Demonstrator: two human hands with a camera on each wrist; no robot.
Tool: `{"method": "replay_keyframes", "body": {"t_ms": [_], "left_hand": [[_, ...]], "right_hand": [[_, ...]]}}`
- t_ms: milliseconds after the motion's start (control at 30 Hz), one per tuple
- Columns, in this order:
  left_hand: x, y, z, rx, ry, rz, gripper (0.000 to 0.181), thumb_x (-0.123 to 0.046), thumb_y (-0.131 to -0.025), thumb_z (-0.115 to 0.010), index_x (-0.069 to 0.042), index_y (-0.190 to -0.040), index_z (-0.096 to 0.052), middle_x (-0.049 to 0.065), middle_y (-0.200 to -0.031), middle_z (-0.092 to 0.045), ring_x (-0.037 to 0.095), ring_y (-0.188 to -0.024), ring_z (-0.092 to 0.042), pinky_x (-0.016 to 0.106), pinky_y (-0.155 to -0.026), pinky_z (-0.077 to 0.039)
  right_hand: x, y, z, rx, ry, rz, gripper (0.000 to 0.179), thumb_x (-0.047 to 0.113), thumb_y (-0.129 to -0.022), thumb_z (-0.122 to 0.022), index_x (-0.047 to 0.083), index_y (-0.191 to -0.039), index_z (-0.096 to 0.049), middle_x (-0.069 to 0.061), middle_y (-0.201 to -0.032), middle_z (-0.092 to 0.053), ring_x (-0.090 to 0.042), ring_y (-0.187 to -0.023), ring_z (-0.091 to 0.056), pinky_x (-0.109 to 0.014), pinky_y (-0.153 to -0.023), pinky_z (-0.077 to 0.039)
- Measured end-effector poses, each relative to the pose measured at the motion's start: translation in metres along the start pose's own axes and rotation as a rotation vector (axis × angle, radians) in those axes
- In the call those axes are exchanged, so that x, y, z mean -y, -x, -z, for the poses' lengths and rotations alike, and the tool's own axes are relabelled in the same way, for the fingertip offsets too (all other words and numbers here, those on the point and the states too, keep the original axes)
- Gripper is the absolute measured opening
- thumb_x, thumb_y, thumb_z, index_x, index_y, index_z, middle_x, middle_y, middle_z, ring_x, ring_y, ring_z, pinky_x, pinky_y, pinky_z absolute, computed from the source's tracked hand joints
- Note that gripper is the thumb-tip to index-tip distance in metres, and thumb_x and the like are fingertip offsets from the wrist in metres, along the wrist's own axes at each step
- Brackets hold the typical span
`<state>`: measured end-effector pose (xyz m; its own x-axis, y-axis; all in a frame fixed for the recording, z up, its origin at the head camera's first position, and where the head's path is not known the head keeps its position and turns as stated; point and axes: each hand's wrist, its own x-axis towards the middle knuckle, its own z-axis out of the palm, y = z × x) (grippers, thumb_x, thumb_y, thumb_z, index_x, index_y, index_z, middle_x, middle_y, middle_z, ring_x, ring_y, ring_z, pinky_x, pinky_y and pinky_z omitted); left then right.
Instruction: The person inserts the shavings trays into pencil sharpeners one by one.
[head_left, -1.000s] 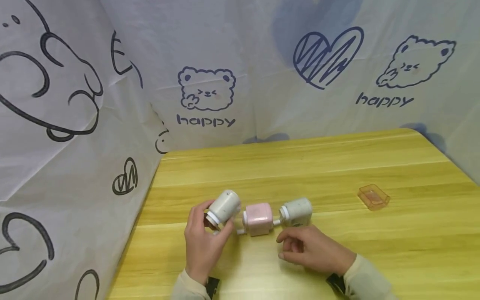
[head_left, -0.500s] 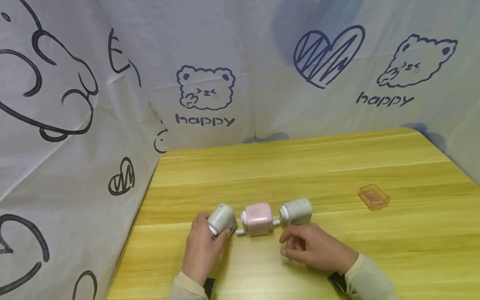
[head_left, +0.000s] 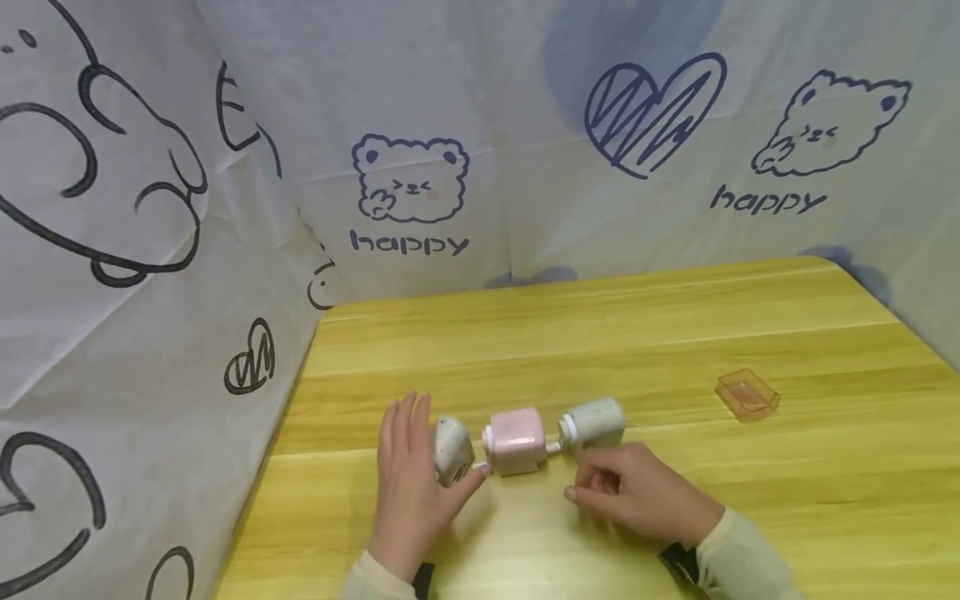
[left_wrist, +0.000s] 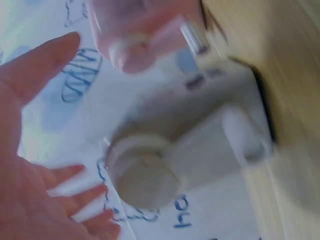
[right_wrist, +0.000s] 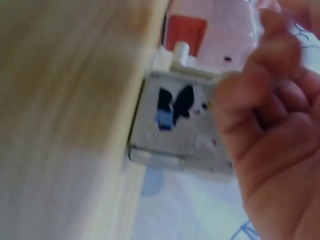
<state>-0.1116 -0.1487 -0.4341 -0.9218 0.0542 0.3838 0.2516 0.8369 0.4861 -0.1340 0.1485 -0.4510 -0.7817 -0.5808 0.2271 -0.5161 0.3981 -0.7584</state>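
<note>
Three crank pencil sharpeners sit in a row on the table. My left hand (head_left: 416,492) is beside the grey-white left sharpener (head_left: 452,450), fingers straight and thumb spread. In the left wrist view a gap shows between that hand and this sharpener, whose crank arm (left_wrist: 215,150) faces the camera, blurred. The pink sharpener (head_left: 517,442) sits in the middle. Just in front of the right grey-white sharpener (head_left: 600,421) is my right hand (head_left: 637,492), fingers loosely curled around nothing. The right wrist view shows dark stickers on this sharpener (right_wrist: 175,142); whether the hand touches it, I cannot tell.
A small transparent orange tray (head_left: 747,394) lies apart at the right of the yellow wood-grain table (head_left: 570,329). White cloth (head_left: 510,200) with bear and heart drawings hangs behind the table and along its left side.
My left hand has lowered the tilted left sharpener onto the table and let go, its fingers straightening. My right hand has shifted slightly to the right, still loosely curled.
</note>
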Motion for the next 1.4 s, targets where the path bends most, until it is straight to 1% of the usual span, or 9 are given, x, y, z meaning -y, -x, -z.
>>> {"method": "replay_keyframes", "body": {"t_ms": [167, 300, 400, 533, 667, 833, 967, 1133, 1400], "left_hand": [[-0.01, 0.006, -0.01, 0.004, -0.02, -0.276, 0.095, -0.041, -0.076, -0.09, -0.006, -0.153, -0.046, 0.021, -0.163, -0.034, 0.047, -0.151, -0.022, 0.068, -0.118, -0.019], [-0.015, 0.01, -0.015, 0.106, -0.063, -0.284, 0.085, -0.043, -0.08, -0.086, -0.009, -0.15, -0.053, 0.018, -0.164, -0.034, 0.043, -0.155, -0.015, 0.066, -0.121, -0.013], [-0.017, 0.012, -0.017, 0.159, -0.069, -0.26, 0.077, -0.04, -0.082, -0.085, -0.009, -0.146, -0.057, 0.017, -0.163, -0.036, 0.042, -0.156, -0.012, 0.064, -0.122, -0.01], [-0.019, 0.011, -0.017, 0.141, -0.033, -0.232, 0.06, -0.029, -0.082, -0.087, -0.01, -0.133, -0.063, 0.018, -0.159, -0.042, 0.042, -0.154, -0.018, 0.063, -0.122, -0.011], [-0.02, 0.01, -0.018, 0.097, -0.009, -0.237, 0.05, -0.018, -0.079, -0.089, -0.01, -0.122, -0.066, 0.018, -0.15, -0.054, 0.041, -0.151, -0.03, 0.06, -0.122, -0.018], [-0.019, 0.011, -0.022, 0.061, -0.007, -0.241, 0.046, -0.017, -0.08, -0.087, -0.01, -0.121, -0.066, 0.016, -0.138, -0.064, 0.039, -0.145, -0.041, 0.056, -0.121, -0.024], [-0.019, 0.011, -0.025, 0.043, 0.009, -0.231, 0.035, -0.018, -0.078, -0.089, -0.012, -0.102, -0.065, 0.017, -0.138, -0.064, 0.041, -0.143, -0.044, 0.057, -0.121, -0.026], [-0.021, 0.012, -0.029, 0.031, 0.016, -0.231, 0.034, -0.016, -0.078, -0.09, -0.01, -0.094, -0.06, 0.018, -0.124, -0.07, 0.042, -0.139, -0.049, 0.057, -0.12, -0.029], [-0.023, 0.013, -0.034, 0.012, -0.019, -0.245, 0.058, -0.02, -0.084, -0.085, -0.008, -0.136, -0.062, 0.021, -0.137, -0.063, 0.042, -0.139, -0.048, 0.06, -0.119, -0.029]], "right_hand": [[-0.004, 0.001, 0.02, -0.367, 0.06, -0.042, 0.029, 0.011, -0.094, -0.074, 0.025, -0.073, -0.061, 0.016, -0.06, -0.049, 0.0, -0.051, -0.041, -0.023, -0.045, -0.039], [-0.015, 0.006, 0.048, -0.617, 0.198, -0.222, 0.019, 0.019, -0.099, -0.069, 0.015, -0.08, -0.066, 0.006, -0.061, -0.051, -0.008, -0.051, -0.043, -0.024, -0.05, -0.039], [-0.027, 0.017, 0.07, -0.684, 0.285, -0.423, 0.025, 0.03, -0.102, -0.064, 0.007, -0.098, -0.069, -0.003, -0.073, -0.057, -0.017, -0.057, -0.05, -0.028, -0.058, -0.042], [-0.042, 0.03, 0.092, -0.7, 0.29, -0.626, 0.047, 0.033, -0.1, -0.06, -0.004, -0.13, -0.058, -0.026, -0.105, -0.06, -0.042, -0.097, -0.055, -0.045, -0.08, -0.041], [-0.054, 0.038, 0.106, -0.655, 0.291, -0.773, 0.074, 0.035, -0.097, -0.063, -0.011, -0.148, -0.037, -0.047, -0.146, -0.03, -0.059, -0.136, -0.017, -0.069, -0.101, -0.019], [-0.065, 0.042, 0.109, -0.565, 0.268, -0.883, 0.083, 0.044, -0.1, -0.061, -0.01, -0.153, -0.028, -0.051, -0.154, 0.0, -0.065, -0.141, 0.007, -0.078, -0.105, -0.01], [-0.076, 0.043, 0.109, -0.489, 0.3, -0.867, 0.078, 0.045, -0.103, -0.055, -0.015, -0.148, -0.035, -0.052, -0.147, -0.026, -0.067, -0.138, -0.013, -0.076, -0.107, -0.016], [-0.083, 0.046, 0.111, -0.438, 0.36, -0.849, 0.077, 0.05, -0.104, -0.052, -0.018, -0.14, -0.044, -0.04, -0.131, -0.056, -0.063, -0.116, -0.047, -0.069, -0.095, -0.039], [-0.08, 0.046, 0.113, -0.435, 0.318, -0.888, 0.073, 0.037, -0.104, -0.057, -0.018, -0.146, -0.033, -0.047, -0.131, -0.049, -0.065, -0.114, -0.047, -0.069, -0.093, -0.042]]}}
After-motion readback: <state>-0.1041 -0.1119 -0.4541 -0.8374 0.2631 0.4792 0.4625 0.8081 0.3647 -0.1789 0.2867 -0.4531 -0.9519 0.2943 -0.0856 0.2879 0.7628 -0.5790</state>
